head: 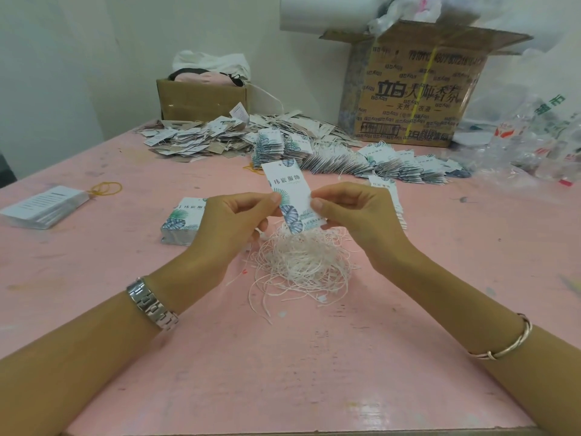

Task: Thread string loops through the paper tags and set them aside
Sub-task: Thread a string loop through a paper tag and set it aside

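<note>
Pink laminate bench (314,357) is carrying a job that looks well under way. A person is holding one white rectangular paper tag printed with blue-green leaves (290,193) upright above a loose tangle of cream string loops (301,262). The left hand (232,221) is pinching the tag's left edge between thumb and fingers, and the right hand (355,212) is pinching its right edge the same way. No string is showing through the tag's top end, so this one appears not yet threaded. Beyond the hands, fanned rows of matching leaf-print tags (393,166) are lying set aside, strings trailing from some, which suggests a large share is finished. Waiting, it seems, are a squared stack of leaf-print tags (180,221) just left of the left hand and another stack (394,199) partly hidden behind the right hand. Plenty of string is lying ready.
</note>
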Demonstrator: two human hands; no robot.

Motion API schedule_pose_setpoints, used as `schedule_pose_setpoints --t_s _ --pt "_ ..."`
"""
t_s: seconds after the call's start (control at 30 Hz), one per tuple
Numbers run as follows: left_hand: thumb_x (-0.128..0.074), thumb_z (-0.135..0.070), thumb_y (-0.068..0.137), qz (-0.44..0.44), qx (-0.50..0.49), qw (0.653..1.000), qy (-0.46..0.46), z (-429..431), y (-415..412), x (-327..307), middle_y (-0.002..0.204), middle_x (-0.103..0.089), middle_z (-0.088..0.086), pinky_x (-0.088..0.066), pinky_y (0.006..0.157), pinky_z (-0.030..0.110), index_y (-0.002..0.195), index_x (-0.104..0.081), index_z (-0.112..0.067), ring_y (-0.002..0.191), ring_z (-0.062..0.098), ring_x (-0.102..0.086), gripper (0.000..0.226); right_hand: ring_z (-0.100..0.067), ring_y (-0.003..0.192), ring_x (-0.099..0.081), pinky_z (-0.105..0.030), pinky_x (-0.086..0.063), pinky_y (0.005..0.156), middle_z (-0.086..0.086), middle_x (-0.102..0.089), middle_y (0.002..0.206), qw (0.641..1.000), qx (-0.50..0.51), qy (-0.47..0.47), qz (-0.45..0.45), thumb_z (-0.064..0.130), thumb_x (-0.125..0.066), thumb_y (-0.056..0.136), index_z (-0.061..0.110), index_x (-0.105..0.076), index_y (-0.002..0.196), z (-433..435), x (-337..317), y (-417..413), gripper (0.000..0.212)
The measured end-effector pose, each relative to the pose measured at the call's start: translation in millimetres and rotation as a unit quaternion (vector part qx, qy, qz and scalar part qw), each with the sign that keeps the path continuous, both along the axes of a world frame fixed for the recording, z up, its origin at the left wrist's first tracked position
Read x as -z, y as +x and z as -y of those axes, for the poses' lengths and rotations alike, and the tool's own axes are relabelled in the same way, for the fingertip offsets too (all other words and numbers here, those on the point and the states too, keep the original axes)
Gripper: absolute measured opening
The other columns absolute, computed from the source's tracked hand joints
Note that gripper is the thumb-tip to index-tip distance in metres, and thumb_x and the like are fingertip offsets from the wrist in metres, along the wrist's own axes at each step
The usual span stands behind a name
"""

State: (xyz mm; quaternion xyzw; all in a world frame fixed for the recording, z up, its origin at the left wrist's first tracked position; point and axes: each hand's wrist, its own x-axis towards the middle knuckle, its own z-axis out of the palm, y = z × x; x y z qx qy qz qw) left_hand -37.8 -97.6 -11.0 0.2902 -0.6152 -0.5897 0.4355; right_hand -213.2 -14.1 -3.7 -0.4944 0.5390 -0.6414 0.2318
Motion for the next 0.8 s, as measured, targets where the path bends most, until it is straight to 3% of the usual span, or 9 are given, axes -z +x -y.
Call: schedule_pose_setpoints --t_s 0.23,0.47,0.63,0.8 --pt "-0.071 -0.042 0.077 -0.004 0.003 1.000 -0.027 -3 0 0 0.073 -0.070 -0.005 -0.036 0.040 0.016 0.090 -0.078 -0.016 0.049 0.004 -0.041 0.030 -0.015 0.073 -0.070 -0.021 -0.056 0.064 -0.003 -0.076 0.082 0.997 0.073 0.013 -0.002 0.001 -0.074 0.082 0.005 -0.074 0.093 2 -16 -35 0.012" --pt "-0.071 -0.049 0.069 0.012 0.002 0.998 -0.055 -5 -1 1 0.073 -0.071 -0.008 -0.036 0.042 0.014 0.088 -0.078 -0.020 0.047 0.001 -0.041 0.036 -0.010 0.070 -0.066 -0.018 -0.055 0.066 -0.002 -0.071 0.085 0.961 0.277 -0.006 0.004 0.001 -0.073 0.084 -0.001 -0.071 0.106 -4 -20 -135 0.022" --pt "-0.071 -0.046 0.072 0.012 0.003 0.999 -0.046 -6 -1 1 0.072 -0.071 -0.008 -0.035 0.043 0.014 0.089 -0.078 -0.018 0.047 0.001 -0.041 0.033 -0.009 0.067 -0.062 -0.016 -0.055 0.061 -0.013 -0.068 0.098 0.928 0.369 0.015 0.045 -0.001 -0.073 0.083 -0.005 -0.070 0.110 -19 -4 -189 0.027" --pt "-0.073 -0.039 0.076 0.009 0.013 0.999 -0.044 -6 -2 2 0.071 -0.071 -0.007 -0.034 0.043 0.014 0.088 -0.078 -0.016 0.047 0.001 -0.040 0.027 -0.014 0.060 -0.058 -0.011 -0.053 0.053 -0.022 -0.069 0.101 0.902 0.420 0.095 -0.013 -0.003 -0.073 0.083 -0.004 -0.071 0.108 -29 19 -208 0.025"
